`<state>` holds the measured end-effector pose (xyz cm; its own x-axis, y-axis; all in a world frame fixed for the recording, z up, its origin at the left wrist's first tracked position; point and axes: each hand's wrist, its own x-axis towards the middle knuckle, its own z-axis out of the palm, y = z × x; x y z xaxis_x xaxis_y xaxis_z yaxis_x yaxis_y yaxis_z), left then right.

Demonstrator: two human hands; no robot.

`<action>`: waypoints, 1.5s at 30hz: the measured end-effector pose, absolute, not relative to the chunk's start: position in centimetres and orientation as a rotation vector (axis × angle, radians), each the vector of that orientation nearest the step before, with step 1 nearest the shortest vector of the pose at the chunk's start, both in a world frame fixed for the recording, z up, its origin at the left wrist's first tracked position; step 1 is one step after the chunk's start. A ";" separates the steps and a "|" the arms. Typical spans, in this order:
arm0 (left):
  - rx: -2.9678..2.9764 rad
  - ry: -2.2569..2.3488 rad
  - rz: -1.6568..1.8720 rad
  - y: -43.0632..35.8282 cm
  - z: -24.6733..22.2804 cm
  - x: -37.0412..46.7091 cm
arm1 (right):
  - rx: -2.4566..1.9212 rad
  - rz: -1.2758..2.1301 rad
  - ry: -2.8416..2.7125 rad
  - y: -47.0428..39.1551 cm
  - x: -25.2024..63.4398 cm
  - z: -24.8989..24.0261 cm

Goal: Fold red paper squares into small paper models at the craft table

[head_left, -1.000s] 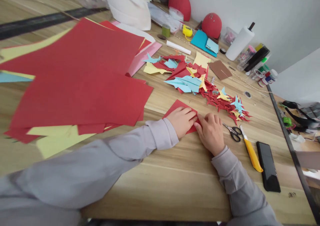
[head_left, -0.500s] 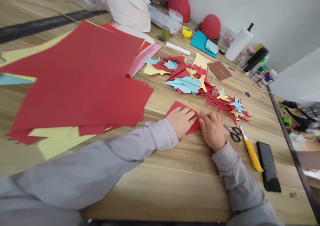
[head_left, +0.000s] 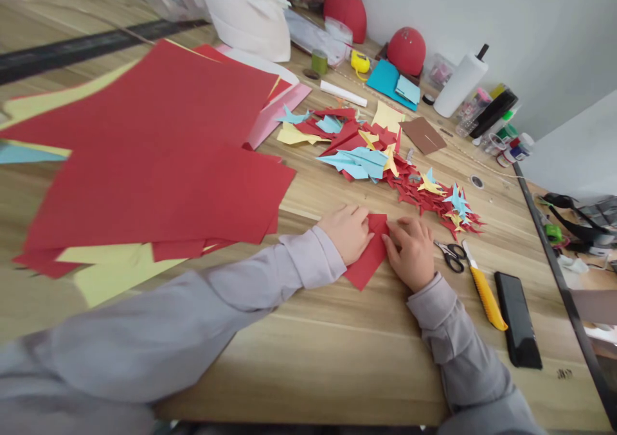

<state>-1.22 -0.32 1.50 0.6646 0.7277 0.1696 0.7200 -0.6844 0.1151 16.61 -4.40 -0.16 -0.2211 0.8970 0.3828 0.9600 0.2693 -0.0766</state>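
Note:
A small piece of folded red paper [head_left: 366, 265] lies on the table between my two hands, one corner pointing toward me. My left hand [head_left: 345, 232] rests over its left side, fingers bent and pressed together on the sheet, covering part of it. At its right edge, my right hand [head_left: 412, 250] pinches the paper near the upper right corner between thumb and forefinger. Beyond the hands lies a heap of folded paper planes: a light blue plane [head_left: 359, 162] is on top, with small red planes [head_left: 414, 189] trailing to the right.
Large red sheets [head_left: 159, 165] are stacked on the left. To the right lie scissors [head_left: 452, 255], a yellow utility knife [head_left: 488, 300] and a black phone [head_left: 518, 319]. A paper roll [head_left: 461, 85] and bottles stand by the wall.
The red paper has been turned and shifted toward me; its lower corner now shows below my left hand. My right hand has moved slightly and grips near its upper right corner.

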 end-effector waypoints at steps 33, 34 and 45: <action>3.037 0.875 0.565 1.7 -1.3 -1.6 | -1.678 -0.109 -2.299 -4.2 16.3 0.1; 3.035 0.877 0.562 1.7 -1.1 -1.7 | -1.673 -0.106 -2.300 -4.1 16.4 0.1; 3.006 0.938 0.585 1.5 -1.3 -1.6 | -1.661 -0.083 -2.282 -4.1 16.3 0.2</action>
